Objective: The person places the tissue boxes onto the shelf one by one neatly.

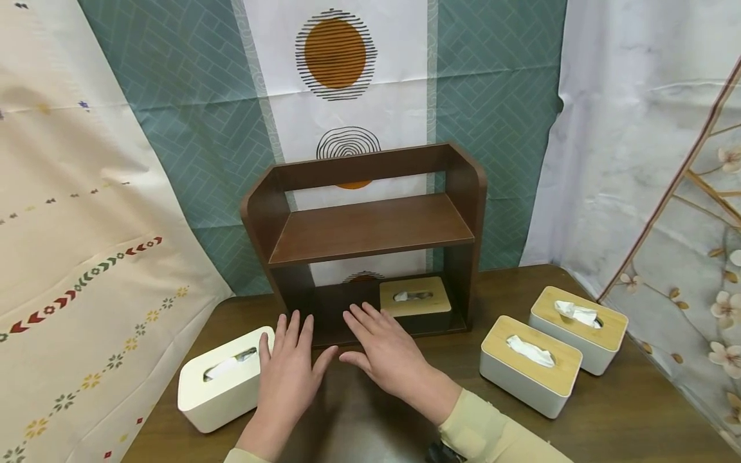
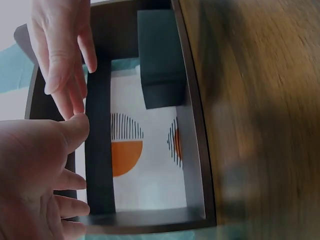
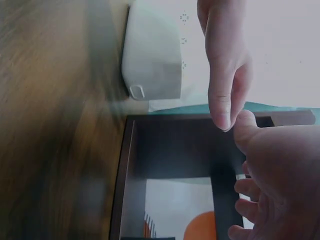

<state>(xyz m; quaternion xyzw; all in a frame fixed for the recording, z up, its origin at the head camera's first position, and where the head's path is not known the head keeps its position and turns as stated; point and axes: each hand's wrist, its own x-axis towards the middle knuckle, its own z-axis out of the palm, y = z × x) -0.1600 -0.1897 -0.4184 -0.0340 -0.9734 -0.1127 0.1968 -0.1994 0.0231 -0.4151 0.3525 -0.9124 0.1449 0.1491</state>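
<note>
My left hand (image 1: 286, 376) and right hand (image 1: 390, 354) hover palm down before a brown two-tier shelf (image 1: 370, 228), fingers spread and fairly straight, holding nothing. The thumbs come close together in the head view. Just left of my left hand is an all-white tissue box (image 1: 222, 389); the right wrist view shows this white box (image 3: 152, 57) too. Beyond my right fingertips, a dark tissue box (image 1: 415, 297) with a wooden lid stands on the shelf's bottom tier, at its right end. Its dark green side (image 2: 161, 55) shows in the left wrist view.
Two white tissue boxes with wooden lids stand on the table's right side, a nearer one (image 1: 529, 366) and a farther one (image 1: 579, 331). Tissue pokes from both. The brown table (image 1: 625, 411) meets patterned cloths (image 1: 498, 128) at the back and sides.
</note>
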